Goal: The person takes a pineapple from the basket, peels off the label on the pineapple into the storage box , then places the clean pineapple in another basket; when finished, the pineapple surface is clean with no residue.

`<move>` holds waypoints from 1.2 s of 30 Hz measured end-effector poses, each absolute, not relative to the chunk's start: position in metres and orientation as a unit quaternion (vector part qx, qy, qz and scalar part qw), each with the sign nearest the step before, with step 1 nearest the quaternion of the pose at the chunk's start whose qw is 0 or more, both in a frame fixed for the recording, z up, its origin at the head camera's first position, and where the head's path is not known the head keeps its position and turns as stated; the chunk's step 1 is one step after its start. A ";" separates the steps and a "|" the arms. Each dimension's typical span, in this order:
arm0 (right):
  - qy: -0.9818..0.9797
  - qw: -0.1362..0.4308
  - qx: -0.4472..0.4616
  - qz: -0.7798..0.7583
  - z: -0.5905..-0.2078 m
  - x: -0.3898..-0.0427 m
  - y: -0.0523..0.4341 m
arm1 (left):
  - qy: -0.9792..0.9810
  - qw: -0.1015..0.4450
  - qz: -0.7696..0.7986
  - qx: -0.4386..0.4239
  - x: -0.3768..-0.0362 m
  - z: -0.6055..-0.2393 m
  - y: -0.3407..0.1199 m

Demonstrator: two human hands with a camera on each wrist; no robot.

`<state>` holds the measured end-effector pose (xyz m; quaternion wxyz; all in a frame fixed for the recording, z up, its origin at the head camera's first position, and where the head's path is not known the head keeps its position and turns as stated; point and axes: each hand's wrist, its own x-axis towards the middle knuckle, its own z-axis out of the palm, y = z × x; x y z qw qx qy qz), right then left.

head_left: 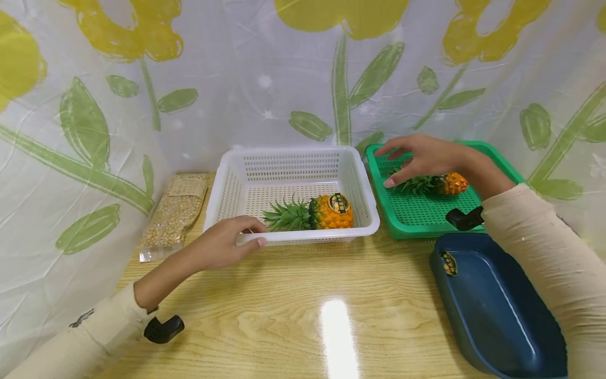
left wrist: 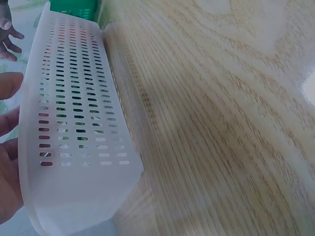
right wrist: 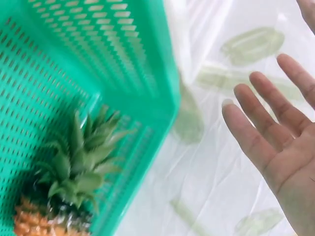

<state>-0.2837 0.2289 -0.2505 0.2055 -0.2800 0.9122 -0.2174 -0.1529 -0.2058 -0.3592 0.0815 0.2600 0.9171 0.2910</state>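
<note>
Left hand (head_left: 224,245) on near rim of white basket (head_left: 293,237), left of frame centre. Thumb on near side, fingers over inner side, rim between: narrow, holding basket; how hard, can't tell. Right hand (head_left: 428,154) above green basket (head_left: 416,230), upper right of frame. Fingers wide, thumb well apart, holding nothing; same in right wrist view.

2 pineapples in play. Labelled pineapple (head_left: 322,213) inside white basket, on its side by near wall, centre of frame, crown to the left. Other pineapple (head_left: 437,185) inside green basket, right of frame, also on its side, crown to the left, partly hidden by right hand.

Step in hand, best guess: white basket steadied by left hand, right hand free over green basket. Reach or retreat, can't tell.

Next move, if picking other pineapple: calls for lowering right hand into green basket, closing fingers around fruit body rather than springy leaves, lifting clear of rim. Left hand best on rim, against white basket sliding on smooth surface (head_left: 265,305). Watch navy tub (head_left: 492,295), lower right, just beside green basket: possibly easy to bump with right sleeve (head_left: 544,252).
</note>
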 end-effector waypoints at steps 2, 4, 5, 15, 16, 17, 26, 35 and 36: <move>0.908 0.213 -0.285 -0.221 -0.251 -0.283 0.221 | 0.919 0.074 0.293 0.252 -0.152 -0.359 -0.206; 0.904 0.223 -0.288 -0.224 -0.252 -0.282 0.215 | 0.922 0.064 0.295 0.241 -0.151 -0.360 -0.208; 0.902 0.225 -0.290 -0.227 -0.252 -0.281 0.212 | 0.923 0.059 0.297 0.235 -0.151 -0.360 -0.209; 0.883 0.245 -0.323 -0.238 -0.261 -0.283 0.191 | 0.940 0.003 0.311 0.139 -0.148 -0.350 -0.228; 0.880 0.246 -0.328 -0.241 -0.262 -0.283 0.190 | 0.942 -0.002 0.311 0.129 -0.148 -0.349 -0.230; 0.878 0.246 -0.331 -0.242 -0.264 -0.283 0.188 | 0.943 -0.005 0.311 0.120 -0.149 -0.349 -0.232; 0.870 0.260 -0.358 -0.218 -0.273 -0.285 0.160 | 0.950 0.035 0.303 0.072 -0.154 -0.357 -0.248; 0.860 0.308 -0.352 -0.204 -0.278 -0.288 0.129 | 0.929 0.073 0.355 0.081 -0.160 -0.369 -0.254; 0.858 0.312 -0.354 -0.203 -0.278 -0.289 0.126 | 0.925 0.073 0.364 0.085 -0.161 -0.370 -0.254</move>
